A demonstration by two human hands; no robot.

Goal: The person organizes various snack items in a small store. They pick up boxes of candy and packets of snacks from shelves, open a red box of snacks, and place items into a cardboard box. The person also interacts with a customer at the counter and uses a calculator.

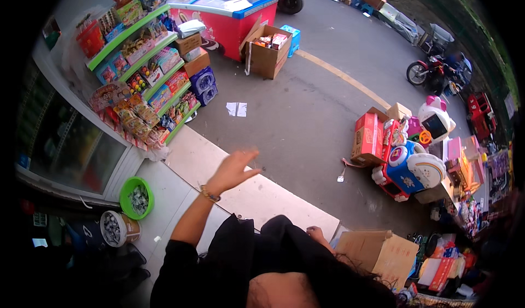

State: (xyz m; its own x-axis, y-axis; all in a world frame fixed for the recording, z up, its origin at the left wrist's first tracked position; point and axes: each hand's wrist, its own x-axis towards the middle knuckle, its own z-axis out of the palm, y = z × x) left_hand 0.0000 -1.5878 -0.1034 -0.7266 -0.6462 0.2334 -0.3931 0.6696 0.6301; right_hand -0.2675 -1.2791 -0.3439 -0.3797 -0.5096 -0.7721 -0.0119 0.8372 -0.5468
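My left hand (234,170) is raised in front of me with thumb and fingers apart, holding nothing. A beaded bracelet (210,194) circles that wrist. Below the hand, the pale doorstep slab (283,193) meets the grey pavement (303,136). My right hand (316,233) hangs low beside my dark clothing, its fingers curled. Whether that hand grips anything cannot be made out. Close to its forearm stands an opened brown cardboard box (361,246). A flattened white paper (236,109) lies on the ground beyond my left hand.
A green-edged snack rack (151,70) stands at left, near a chest freezer (221,25) and an open carton (266,58). A green basin (136,197) and a bucket (119,228) sit on the tiles. Kiddie rides (414,164) and a motorcycle (434,70) are at right.
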